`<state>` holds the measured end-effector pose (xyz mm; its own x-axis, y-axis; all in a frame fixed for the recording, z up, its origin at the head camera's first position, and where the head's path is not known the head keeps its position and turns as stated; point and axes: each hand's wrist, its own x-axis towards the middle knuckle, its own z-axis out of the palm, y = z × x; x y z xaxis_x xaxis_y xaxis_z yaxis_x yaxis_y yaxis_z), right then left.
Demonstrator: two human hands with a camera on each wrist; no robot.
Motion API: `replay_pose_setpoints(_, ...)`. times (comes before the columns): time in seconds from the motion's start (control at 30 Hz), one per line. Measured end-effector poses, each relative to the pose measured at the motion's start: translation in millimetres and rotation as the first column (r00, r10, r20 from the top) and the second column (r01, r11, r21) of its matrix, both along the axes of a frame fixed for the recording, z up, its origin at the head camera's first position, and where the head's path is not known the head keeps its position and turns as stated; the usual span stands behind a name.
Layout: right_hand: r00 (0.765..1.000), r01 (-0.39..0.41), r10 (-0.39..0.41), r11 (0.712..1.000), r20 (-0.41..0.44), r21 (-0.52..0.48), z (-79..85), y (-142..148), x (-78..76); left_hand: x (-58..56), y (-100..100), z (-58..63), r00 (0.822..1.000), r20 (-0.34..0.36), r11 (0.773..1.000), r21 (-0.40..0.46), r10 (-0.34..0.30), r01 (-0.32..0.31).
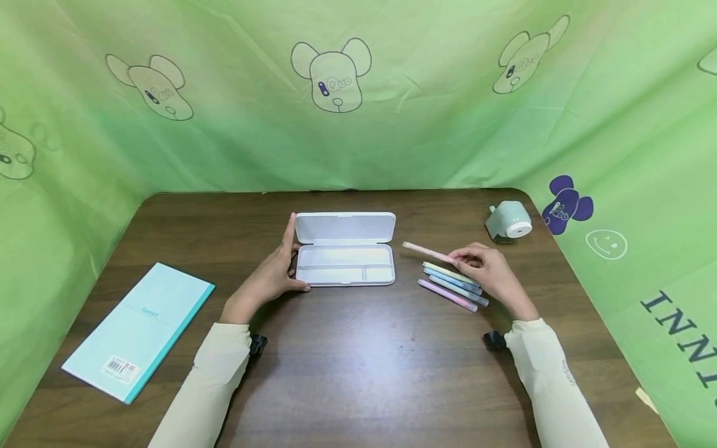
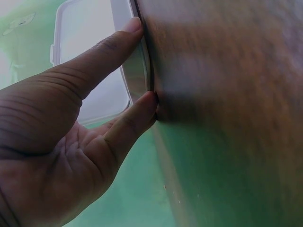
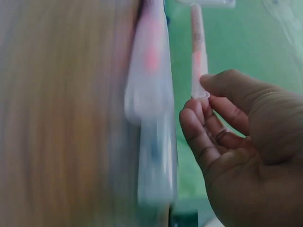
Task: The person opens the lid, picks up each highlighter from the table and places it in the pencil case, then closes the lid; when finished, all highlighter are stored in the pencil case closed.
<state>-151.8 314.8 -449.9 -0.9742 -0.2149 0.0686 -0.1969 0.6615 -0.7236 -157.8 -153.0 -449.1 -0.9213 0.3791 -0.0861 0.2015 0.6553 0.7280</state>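
A white pencil case (image 1: 345,256) lies with its lid raised at the middle of the table, its compartments bare. My left hand (image 1: 272,272) holds its left end, thumb at the front corner and a finger up beside the lid. In the left wrist view, the thumb and a fingertip touch the case's side (image 2: 137,71). Between the thumb and fingers of my right hand (image 1: 486,269) is a pale pink capped marker (image 1: 426,251), raised and pointing toward the case. Below that hand lie several more markers (image 1: 448,295), yellow, blue and pink, side by side.
A pale green pencil sharpener (image 1: 508,220) stands at the back right. On the left lies a light blue notebook (image 1: 140,330) with a barcode label. Green patterned cloth (image 1: 246,143) hangs behind and beside the wooden table (image 1: 358,386).
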Motion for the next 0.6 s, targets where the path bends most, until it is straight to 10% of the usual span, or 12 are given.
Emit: replay_pose_setpoints(0.6, 0.986, -0.169, 0.169, 0.985, -0.019, -0.021, 1.5, -109.7, -26.7, 4.3, -1.6, 4.9, 0.999, 0.043, 1.000, -0.011, 0.018, -0.018)
